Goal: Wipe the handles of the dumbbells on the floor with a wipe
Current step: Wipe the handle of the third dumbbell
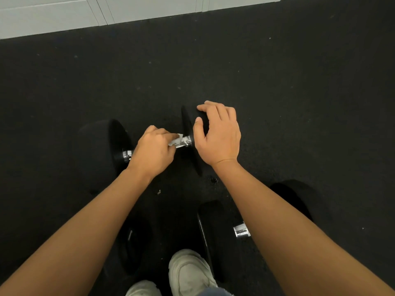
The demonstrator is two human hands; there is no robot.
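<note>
in the head view, a black round-headed dumbbell with a chrome handle (183, 143) lay across the dark speckled rubber floor (277, 82), its handle running left to right between two black heads. the left hand (155, 151) was closed around the middle of that handle, pinching a small crumpled white wipe (176, 141) against the chrome; only a scrap of the wipe showed past the fingers, and bare handle showed at each end of the fist. the right hand (218, 134) rested on top of the dumbbell's right head, fingers spread and curved over its rim with the thumb down on the inner face, not closed tight on it. the two hands were just beside each other, apart, with the short exposed stretch of handle between them.

a second black dumbbell with a chrome handle (241, 230) lay nearer the person, low on the right, its handle mostly hidden under the right forearm. a pair of pale cream sneakers (188, 272) stood at the bottom edge. a white panelled wall (64, 11) ran along the top.
</note>
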